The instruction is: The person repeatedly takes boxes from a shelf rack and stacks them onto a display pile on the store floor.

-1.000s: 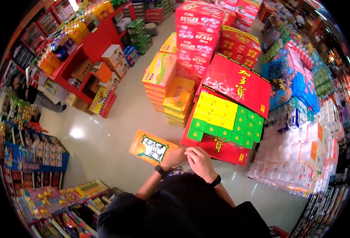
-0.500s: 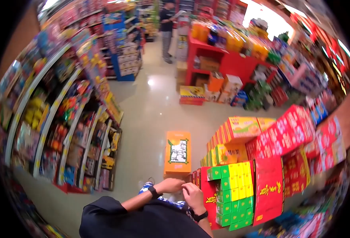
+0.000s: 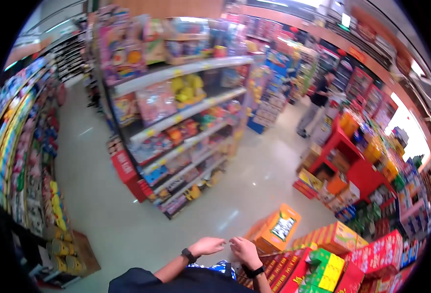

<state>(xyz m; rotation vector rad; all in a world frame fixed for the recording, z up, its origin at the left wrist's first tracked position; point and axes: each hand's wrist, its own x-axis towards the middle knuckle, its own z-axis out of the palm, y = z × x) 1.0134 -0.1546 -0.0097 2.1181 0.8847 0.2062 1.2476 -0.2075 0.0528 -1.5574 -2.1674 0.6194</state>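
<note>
My left hand (image 3: 209,245), with a dark watch at the wrist, reaches inward at the bottom middle of the view, fingers stretched out and nothing visible in them. Opposite it, my right hand (image 3: 244,250) is loosely bent, fingers apart, also with a dark band on the wrist. A small gap lies between the fingertips. Nearest to my right hand is an orange carton (image 3: 280,229) with a white and green label, just beyond it. Red boxes (image 3: 286,268) and small green and yellow packs (image 3: 326,268) are stacked to its right.
A shelf unit (image 3: 183,117) of packaged goods stands ahead on the left. An aisle floor (image 3: 83,161) runs past it. A red counter (image 3: 357,168) with bottles on top is at the right. A person (image 3: 317,105) in dark clothes stands in the back aisle.
The view has swung left, so the shelf unit is now ahead and the stacked boxes have shifted right and down. My hands, close together before, are now slightly apart.
</note>
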